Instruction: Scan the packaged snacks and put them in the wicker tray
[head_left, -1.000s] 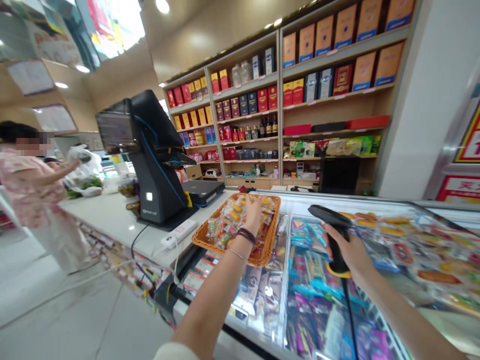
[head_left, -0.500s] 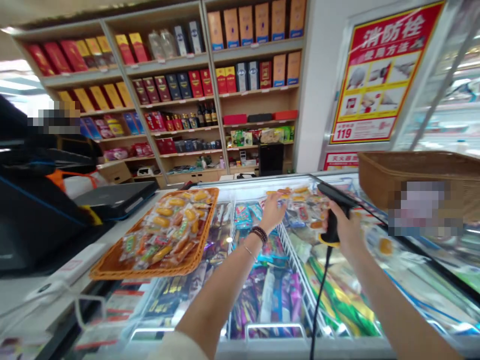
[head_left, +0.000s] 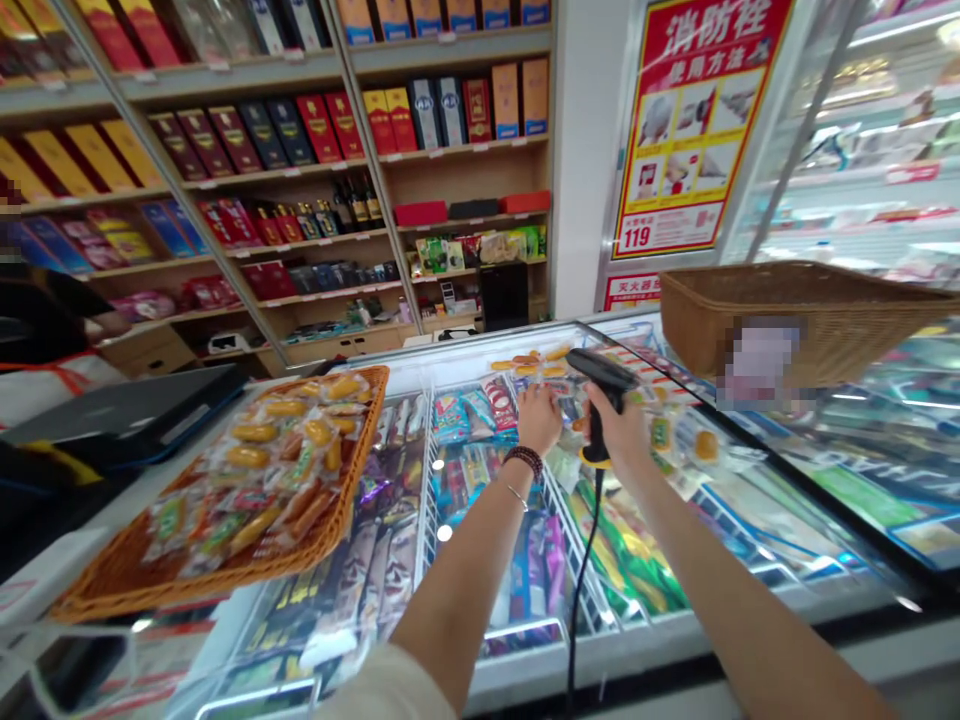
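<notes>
A black handheld barcode scanner with a yellow base ring and a hanging cable is gripped by my right hand. It points left, above the freezer. Close beside it, my left hand bends its fingers down among wrapped snacks on the freezer. Its fingertips are hidden, so I cannot make out what it grips. Packaged sausages lie just beyond that hand, and colourful ice-cream packets sit to its left. An orange wicker tray on the left holds several wrapped yellow and brown snacks.
The chest freezer has wire dividers and a black-edged lid. On its right side stands a brown wicker basket. A black device sits at left, near a person's arm. Shelves of boxes line the back.
The view has swung, shifting the surroundings left and the near right side into view. My left hand's fingers have curled downward. The scanner remains in my right hand and is now nearer the left one.
</notes>
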